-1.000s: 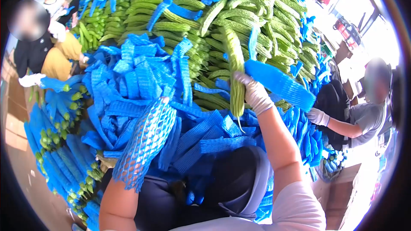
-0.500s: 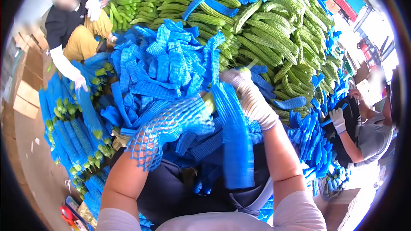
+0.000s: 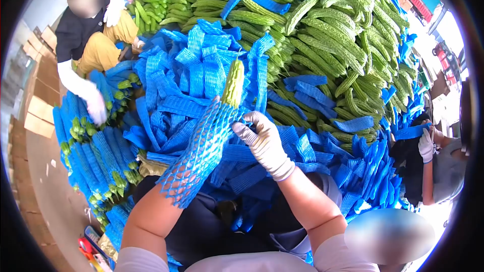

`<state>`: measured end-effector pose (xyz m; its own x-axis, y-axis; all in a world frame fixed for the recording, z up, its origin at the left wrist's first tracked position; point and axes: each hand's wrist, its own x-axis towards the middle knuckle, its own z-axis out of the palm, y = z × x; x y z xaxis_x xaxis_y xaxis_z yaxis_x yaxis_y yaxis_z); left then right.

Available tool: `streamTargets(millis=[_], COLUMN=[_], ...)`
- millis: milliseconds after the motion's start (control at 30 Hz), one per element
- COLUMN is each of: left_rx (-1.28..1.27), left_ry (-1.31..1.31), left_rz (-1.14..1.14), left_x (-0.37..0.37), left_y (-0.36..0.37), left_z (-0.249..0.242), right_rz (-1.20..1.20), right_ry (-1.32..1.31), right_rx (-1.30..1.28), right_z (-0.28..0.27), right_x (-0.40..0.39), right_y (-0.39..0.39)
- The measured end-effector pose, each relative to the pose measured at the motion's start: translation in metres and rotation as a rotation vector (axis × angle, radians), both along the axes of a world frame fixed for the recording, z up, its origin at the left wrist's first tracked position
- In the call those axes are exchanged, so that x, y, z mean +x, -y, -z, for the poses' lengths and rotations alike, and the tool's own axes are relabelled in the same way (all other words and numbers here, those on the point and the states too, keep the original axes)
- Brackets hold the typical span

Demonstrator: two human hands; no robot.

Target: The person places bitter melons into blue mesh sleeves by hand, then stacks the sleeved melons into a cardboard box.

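A blue net sleeve [image 3: 194,163] is stretched over my left hand [image 3: 209,131] and wrist. From its upper end a pale green bumpy gourd [image 3: 234,83] sticks out upright, its lower part inside the mesh. The fingers of my left hand are wrapped round the gourd, partly hidden by the netting. My right hand [image 3: 264,143], in a whitish glove, is just right of the gourd, with thumb and fingers pinched at the net's edge. Behind the hands lies a heap of loose blue net sleeves [image 3: 201,73].
Bare green gourds [image 3: 327,35] are piled at the back and right. Netted gourds [image 3: 101,153] lie in rows at left, beside a seated co-worker [image 3: 83,40]. Another co-worker [image 3: 446,168] is at right. Red-handled scissors [image 3: 86,248] lie at lower left.
The gourd now stands up out of the net in my left hand. My right hand has moved left and down to the mesh. The blue strip hanging between my arms is gone from there.
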<state>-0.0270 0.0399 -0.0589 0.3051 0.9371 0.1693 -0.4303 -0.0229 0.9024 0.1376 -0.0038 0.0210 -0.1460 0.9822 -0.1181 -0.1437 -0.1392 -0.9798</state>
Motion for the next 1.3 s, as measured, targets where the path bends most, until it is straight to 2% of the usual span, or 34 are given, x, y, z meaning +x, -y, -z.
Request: streamTargets(millis=[67,100,133,200,233,333,367,400,467,533,600,633,667,733,800,867,900,933,1000,1033,1133,1167,1200,1267,1300], left_rx=[0.154,0.232,0.31,0.468,0.551,0.809,0.66,0.664,1.088,1.11,0.762,0.968,0.534,0.793,0.846,0.606,0.684,0.687,0.843,0.793,0.923,1.019,1.024,0.654,0.713], left_ry=[-0.275,-0.413,-0.552,-0.825,-0.959,-1.356,-1.289,-1.294,-1.516,-1.548,-1.009,-1.414,-0.88,-1.048,-1.147,-0.939,-1.008,-1.008,-1.223,-1.147,-1.234,-1.264,-1.258,-1.398,-1.296], left_rz=[0.016,0.025,0.037,0.071,0.091,0.131,0.171,0.165,-0.083,-0.144,-0.138,-0.133,-0.01,-0.112,-0.054,0.069,0.004,0.004,-0.033,-0.058,-0.066,-0.095,-0.083,0.128,0.002], left_x=[-0.023,-0.024,-0.057,-0.067,-0.05,-0.005,-0.012,-0.013,-0.01,-0.005,0.008,0.013,0.018,0.023,0.02,0.019,0.02,0.022,0.024,0.022,0.02,0.018,0.017,0.018,0.02], left_y=[0.03,0.043,0.083,0.101,0.097,0.076,0.08,0.082,0.086,0.09,0.093,0.097,0.099,0.104,0.11,0.112,0.115,0.116,0.115,0.118,0.122,0.126,0.13,0.139,0.139], left_z=[-0.017,-0.028,-0.03,-0.055,-0.071,-0.124,-0.124,-0.125,-0.131,-0.124,-0.115,-0.108,-0.1,-0.098,-0.094,-0.097,-0.102,-0.105,-0.11,-0.112,-0.111,-0.11,-0.112,-0.125,-0.128], right_rz=[0.24,0.22,0.223,0.184,0.239,0.39,0.445,0.497,0.492,0.257,-0.122,-0.156,-0.165,-0.075,0.066,0.229,0.371,0.418,0.461,0.502,0.365,0.435,0.533,0.603,0.559], right_ry=[0.2,0.035,0.03,0.168,0.086,0.103,0.039,-0.026,0.044,-0.561,-0.942,-0.983,-0.98,-0.954,-0.989,-0.771,-0.39,-0.203,0.528,0.623,0.655,0.564,0.485,0.345,0.397], right_rx=[0.602,0.482,0.482,0.277,0.318,0.279,0.308,0.336,0.335,-0.265,-0.193,-0.176,-0.195,-0.23,-0.176,0.019,0.307,0.364,0.64,0.698,0.704,0.7,0.588,0.494,0.407], right_z=[0.0,-0.006,-0.007,-0.011,0.004,0.03,0.034,0.038,0.036,0.034,0.014,0.005,-0.002,0.005,0.011,0.019,0.019,0.014,0.003,-0.001,-0.002,-0.005,-0.008,-0.01,0.003], right_x=[-0.009,-0.014,-0.011,0.0,0.009,0.048,0.05,0.052,0.05,0.043,0.02,0.011,0.009,0.011,0.017,0.033,0.041,0.042,0.051,0.049,0.053,0.052,0.055,0.072,0.082], right_y=[0.002,0.008,0.006,-0.003,-0.018,-0.049,-0.05,-0.051,-0.042,-0.029,-0.004,0.005,0.011,0.01,-0.001,-0.018,-0.021,-0.017,-0.008,-0.008,-0.005,-0.007,-0.011,-0.021,-0.029])
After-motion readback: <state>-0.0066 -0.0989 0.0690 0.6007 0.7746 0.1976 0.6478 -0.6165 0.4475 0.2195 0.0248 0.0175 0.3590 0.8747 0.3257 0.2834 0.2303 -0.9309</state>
